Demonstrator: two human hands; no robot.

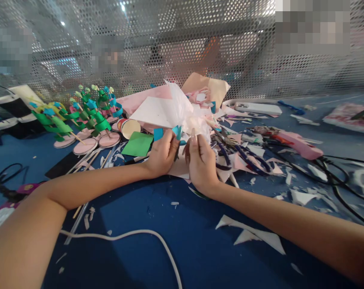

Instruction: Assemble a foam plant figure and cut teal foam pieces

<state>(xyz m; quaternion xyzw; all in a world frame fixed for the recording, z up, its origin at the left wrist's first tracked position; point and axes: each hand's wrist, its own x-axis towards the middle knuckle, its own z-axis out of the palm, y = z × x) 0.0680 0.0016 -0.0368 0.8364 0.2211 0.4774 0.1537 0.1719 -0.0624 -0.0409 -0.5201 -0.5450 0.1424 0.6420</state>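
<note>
My left hand [161, 155] is closed, pinching a small piece of blue paper [176, 131] between thumb and fingers. Close beside it, my right hand [203, 163] is closed too, thumb on top and fingers curled under. A bit of blue shows between the two hands, near the right fingertips, but what the right fingers grip is hidden. Just behind the hands lies a crumpled clear plastic bag [197, 122]. Left of my left hand are a green paper square [138, 144] and another blue paper piece [158, 134].
Paper-wrapped stick plants on round pink bases [109, 139] stand at left. Scissors with dark blue handles [254, 160], a pink glue gun [300, 145] with black cords and a white phone [258, 108] lie at right. A white cable [134, 232] crosses the front among paper scraps. Perforated metal rises behind.
</note>
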